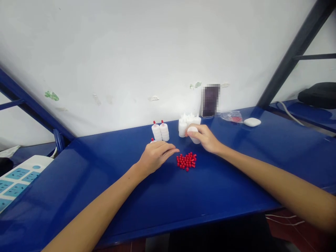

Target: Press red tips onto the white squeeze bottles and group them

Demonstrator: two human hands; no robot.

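at the left edge of the bench [110, 196] is a white power strip [36, 162] with pale blue socket panels, below a blue metal post [31, 105]. toward the back edge of the bench, left of its middle, two white bottles with red caps [160, 132] stand upright side by side, and the red cap of a third [152, 139] shows just above the left hand [159, 155]. that hand is held over the bench, fingers together and bent toward the thumb; whether anything is pinched between the fingertips, i cannot tell. just right of the fingertips, about midway between the front and back edges, lies a pile of loose red caps [186, 161], one layer spread close together. behind the pile, near the back edge, stands a cluster of white bottles [182, 128] without red caps, partly hidden by the right hand [206, 138]. the right hand grips one white bottle [194, 140], held tilted beside the cluster with a round end toward the viewer. farther right along the back edge, a dark, blurred-out panel [210, 101] leans at the wall [131, 52], then come a clear plastic bag [232, 116] with red pieces inside and, toward the back right corner, a smooth white rounded object [252, 121].
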